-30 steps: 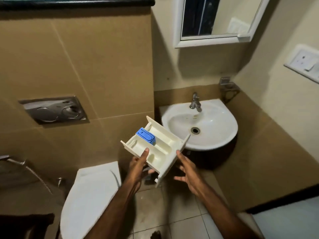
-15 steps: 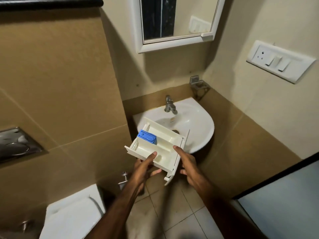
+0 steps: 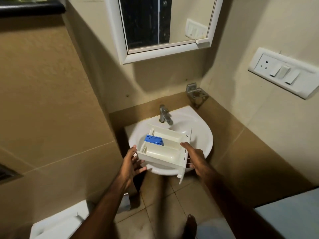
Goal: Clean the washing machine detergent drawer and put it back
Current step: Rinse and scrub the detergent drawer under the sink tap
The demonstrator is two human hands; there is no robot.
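- Detergent drawer [image 3: 162, 149]: white plastic, held level between our two hands, over the basin [image 3: 198, 135] and just short of the tap [image 3: 163, 115].
- Blue insert [image 3: 153, 140]: seated in a rear compartment, beyond the left grip.
- Left hand [image 3: 133, 161]: grips the drawer's near-left corner, fingers curled beneath it.
- Right hand [image 3: 194, 156]: grips the front-panel end, thumb along the top edge.
- Progress, as we judge it: drawer is out of the machine and at the basin; no water runs, so washing, rinsing and refitting all remain.
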